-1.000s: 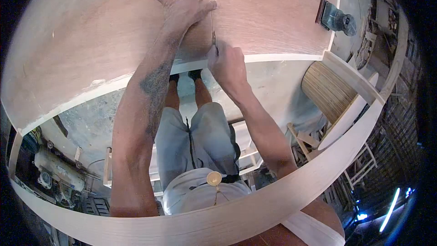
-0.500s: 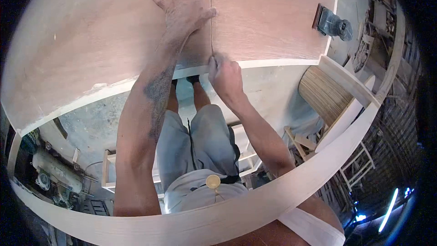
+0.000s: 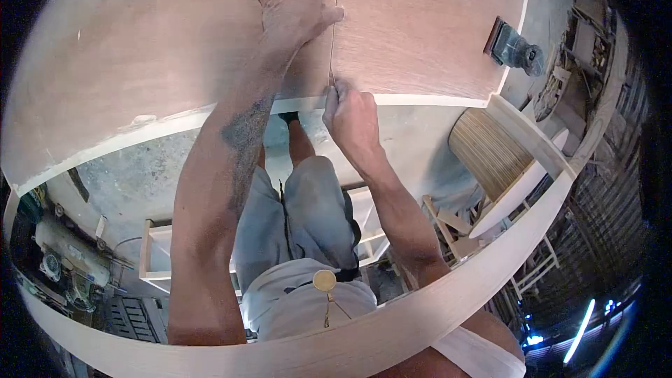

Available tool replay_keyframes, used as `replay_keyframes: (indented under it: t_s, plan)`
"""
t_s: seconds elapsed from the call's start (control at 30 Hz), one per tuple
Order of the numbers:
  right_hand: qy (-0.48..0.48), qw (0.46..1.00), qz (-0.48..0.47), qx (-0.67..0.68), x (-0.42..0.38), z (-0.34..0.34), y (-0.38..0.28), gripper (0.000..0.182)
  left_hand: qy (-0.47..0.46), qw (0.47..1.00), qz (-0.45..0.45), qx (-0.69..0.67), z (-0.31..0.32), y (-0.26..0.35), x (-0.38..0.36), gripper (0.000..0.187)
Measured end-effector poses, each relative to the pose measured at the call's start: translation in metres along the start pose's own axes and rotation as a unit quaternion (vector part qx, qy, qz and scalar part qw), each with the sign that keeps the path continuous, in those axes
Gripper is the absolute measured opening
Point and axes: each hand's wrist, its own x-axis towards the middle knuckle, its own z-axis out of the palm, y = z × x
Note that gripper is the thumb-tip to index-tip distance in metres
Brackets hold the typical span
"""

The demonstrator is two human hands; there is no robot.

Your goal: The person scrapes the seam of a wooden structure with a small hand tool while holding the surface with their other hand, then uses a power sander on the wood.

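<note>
My left hand lies flat on the reddish plywood panel, its fingers spread, with a ring on one of them. The thumb reaches a thin dark seam that runs across the panel toward me. Close to the panel's pale front edge, my right hand is closed in a pinch at the near end of this seam. Whatever its fingers hold is too small or too hidden to name.
An electric sander rests by the panel's right edge. A pale curved wooden strip crosses in front of my body. Beyond the gap stand a ribbed drum-like piece, a wooden frame and a compressor-like machine.
The view has shifted slightly. My right hand stays pinched at the near end of the seam, and my left hand remains flat on the panel.
</note>
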Motion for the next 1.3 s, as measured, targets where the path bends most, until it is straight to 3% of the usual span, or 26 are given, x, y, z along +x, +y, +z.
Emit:
replay_keyframes:
  t_s: [0.13, 0.33, 0.43, 0.53, 0.8, 0.93, 1.03, 1.13, 1.3]
  plan:
    - [-0.025, 1.0, 0.009, -0.014, -0.006, 0.007, 0.0, 0.009, 0.062, 0.998, 0.009, 0.002, 0.008, -0.002, 0.002, 0.109]
    - [-0.028, 0.999, 0.013, -0.044, -0.003, 0.009, -0.001, 0.012, 0.023, 0.997, 0.008, -0.069, -0.006, -0.002, -0.002, 0.107]
    - [-0.039, 0.998, 0.008, -0.05, -0.013, 0.009, 0.002, 0.014, 0.071, 0.995, 0.028, -0.066, 0.006, -0.006, -0.001, 0.106]
    - [-0.03, 0.999, 0.001, -0.029, -0.008, 0.004, -0.001, 0.014, 0.051, 0.999, 0.011, -0.011, 0.006, -0.005, 0.004, 0.106]
    - [-0.071, 0.995, 0.024, -0.061, -0.026, -0.036, -0.016, 0.015, 0.004, 0.999, -0.006, -0.037, -0.006, -0.005, 0.003, 0.107]
    - [-0.001, 0.993, 0.092, 0.072, -0.047, -0.052, -0.002, 0.023, -0.045, 0.999, -0.019, -0.009, -0.006, 0.002, 0.006, 0.108]
    - [0.043, 0.981, 0.102, 0.162, -0.052, -0.045, 0.016, 0.023, 0.073, 0.992, 0.087, -0.061, 0.013, -0.014, 0.003, 0.107]
    - [0.052, 0.963, 0.135, 0.226, -0.059, -0.033, 0.039, 0.024, 0.043, 0.986, 0.139, -0.078, 0.015, -0.02, -0.015, 0.102]
    - [0.028, 0.962, 0.138, 0.235, -0.07, -0.017, 0.054, 0.023, -0.02, 0.994, 0.111, 0.009, 0.018, -0.003, -0.098, 0.094]
